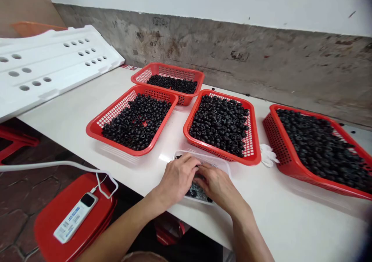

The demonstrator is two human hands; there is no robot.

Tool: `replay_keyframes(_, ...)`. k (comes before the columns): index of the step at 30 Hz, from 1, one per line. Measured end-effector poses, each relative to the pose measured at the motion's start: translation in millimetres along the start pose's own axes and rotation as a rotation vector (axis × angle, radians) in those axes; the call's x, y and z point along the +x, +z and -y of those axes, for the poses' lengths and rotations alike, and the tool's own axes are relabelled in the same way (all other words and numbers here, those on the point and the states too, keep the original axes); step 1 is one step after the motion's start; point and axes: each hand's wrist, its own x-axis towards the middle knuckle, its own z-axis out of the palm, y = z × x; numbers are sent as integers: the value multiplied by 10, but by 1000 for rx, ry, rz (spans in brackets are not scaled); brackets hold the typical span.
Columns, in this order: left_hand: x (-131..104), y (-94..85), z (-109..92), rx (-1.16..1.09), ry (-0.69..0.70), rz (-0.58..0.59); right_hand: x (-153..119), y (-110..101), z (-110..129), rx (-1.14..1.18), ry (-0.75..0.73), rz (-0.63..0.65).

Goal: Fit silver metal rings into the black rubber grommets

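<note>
The left hand (180, 175) and right hand (215, 184) meet, fingers curled together over a clear plastic container (225, 164) of small black pieces (192, 192) directly below; whether they clamp one is hidden. Red baskets (255, 149) heaped with black rings stand about the white table (279, 211), against a stained wall (215, 49).

From my feed, I can't see what lies between the fingertips of the left hand (177, 177) and right hand (217, 184); they also hide part of the box (226, 164) beneath. Well right of the right hand, the frame cuts off a basket (286, 161). Left of the left hand, the device's (76, 217) print is too small to read.
</note>
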Motion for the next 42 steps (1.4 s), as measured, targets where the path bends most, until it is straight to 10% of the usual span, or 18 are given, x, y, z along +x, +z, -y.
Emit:
replay_keyframes(17, -34, 73, 60, -154, 5, -141, 11, -43, -93, 668, 116, -344)
replay_keyframes(28, -37, 31, 25, -218, 18, -111, 19, -29, -62, 971, 101, -297)
replay_keyframes(42, -41, -48, -6, -735, -213, -58, -27, -158, 38, 604, -146, -540)
